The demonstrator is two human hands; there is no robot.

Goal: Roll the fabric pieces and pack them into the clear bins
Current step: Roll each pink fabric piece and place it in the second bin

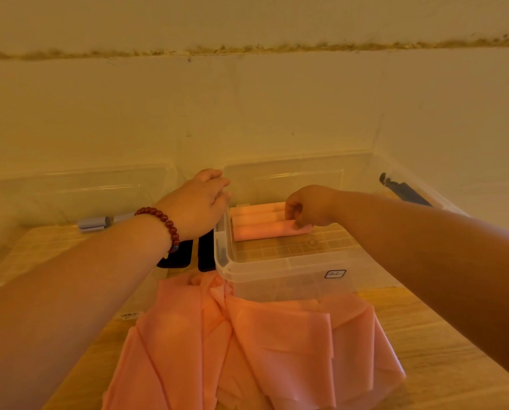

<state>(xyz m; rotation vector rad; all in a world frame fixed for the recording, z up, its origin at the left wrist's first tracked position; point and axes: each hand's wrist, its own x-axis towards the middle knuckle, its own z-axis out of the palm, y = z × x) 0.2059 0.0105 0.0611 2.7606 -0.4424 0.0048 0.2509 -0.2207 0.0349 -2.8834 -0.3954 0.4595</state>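
A clear bin (276, 276) stands in front of me on the wooden surface, with three pink fabric rolls (259, 220) lying side by side at its far end. My right hand (309, 207) reaches into the bin and pinches the right end of the nearest roll (262, 230). My left hand (201, 202), with a red bead bracelet on the wrist, grips the bin's left rim. A heap of loose pink fabric pieces (247, 344) lies spread on the surface just before the bin.
A second clear bin (70, 196) stands to the left against the wall, with a grey latch (95, 223). Black latches (188, 253) sit between the two bins, and another black latch (404, 190) is on the right. The wall is close behind.
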